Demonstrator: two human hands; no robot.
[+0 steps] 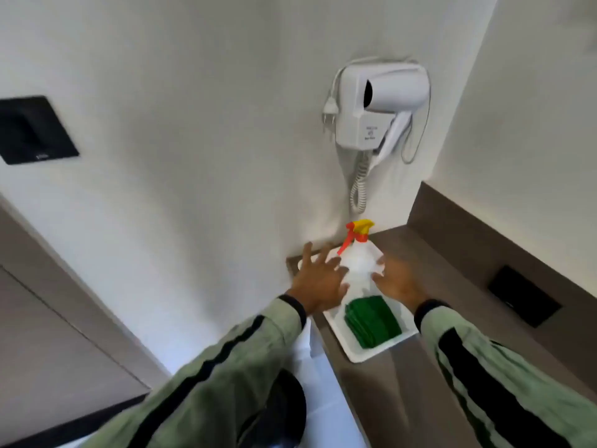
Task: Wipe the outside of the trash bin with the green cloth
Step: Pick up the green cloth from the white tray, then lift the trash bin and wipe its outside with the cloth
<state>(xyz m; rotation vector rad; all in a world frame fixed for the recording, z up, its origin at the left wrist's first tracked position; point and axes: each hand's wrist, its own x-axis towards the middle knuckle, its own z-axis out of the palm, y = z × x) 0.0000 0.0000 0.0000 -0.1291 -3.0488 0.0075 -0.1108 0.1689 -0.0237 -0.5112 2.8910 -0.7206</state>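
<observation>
Neither grip is holding anything: the left hand (318, 279) is spreading its fingers wide and the right hand (399, 284) is hanging loosely open, both flanking the spray bottle (358, 253). The cloth (371, 320) is lying folded on the white tray (361, 354) on the counter (452, 279), just nearer the person than both hands. This looks like the fetching step; next, one hand needs to draw back and close on the cloth, with no bin clearly in view.

We cannot tell whether the right hand (399, 282) touches the spray bottle (358, 260); its fingertips blur into the bottle's pale body. The left hand (318, 279) covers the white tray's (371, 354) far corner. Below the left sleeve (206, 383), a dark rounded object (284, 412) is mostly hidden and unidentifiable.
</observation>
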